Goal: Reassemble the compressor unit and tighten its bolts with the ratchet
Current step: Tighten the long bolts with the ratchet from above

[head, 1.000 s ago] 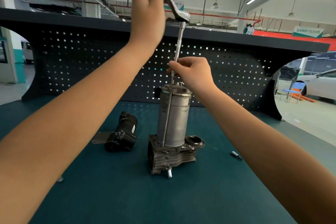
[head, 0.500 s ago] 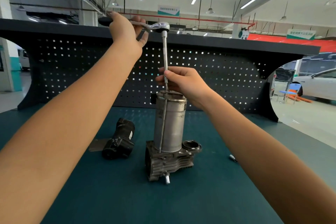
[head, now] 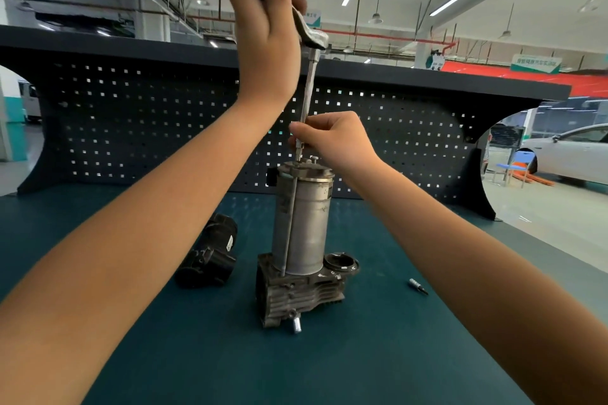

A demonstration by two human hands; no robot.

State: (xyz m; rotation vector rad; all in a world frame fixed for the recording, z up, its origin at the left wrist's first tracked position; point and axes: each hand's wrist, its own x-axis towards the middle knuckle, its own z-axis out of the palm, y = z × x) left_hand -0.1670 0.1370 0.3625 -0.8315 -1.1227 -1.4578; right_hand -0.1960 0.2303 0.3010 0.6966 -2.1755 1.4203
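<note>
Overhead, left hand grips ratchet black handle; right hand pinches slim steel extension above ribbed cylindrical compressor.

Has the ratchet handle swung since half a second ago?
Yes. The left hand has swung the ratchet from lying left along the pegboard's top shelf to rising steeply above it; its head stays over the compressor.
</note>
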